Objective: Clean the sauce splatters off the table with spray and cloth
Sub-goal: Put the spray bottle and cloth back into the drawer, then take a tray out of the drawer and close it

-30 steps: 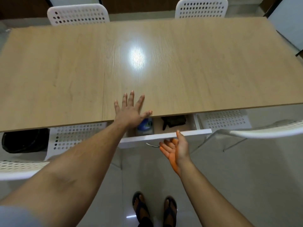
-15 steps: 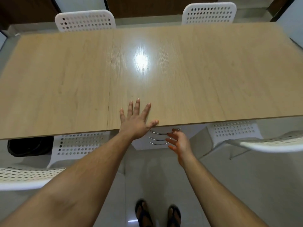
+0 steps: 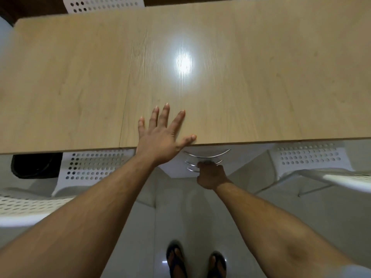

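Nearest, the right hand (image 3: 208, 175) reaches under the counter's (image 3: 261, 87) near edge and its grip is curled around one of the lower curved metal handles (image 3: 206, 155) on a white drawer front (image 3: 174, 169) — probably to work the drawer. Just above, the left hand (image 3: 160, 135) lies flat on the wood, fingers spread, thumb at the rim; it holds nothing and likely steadies the person. Neither spray nor cloth is in sight — perhaps they sit in a drawer. Farther out the surface shows only a lamp glare, and I can make out no sauce marks. White perforated chairs (image 3: 104, 4) stand beyond.
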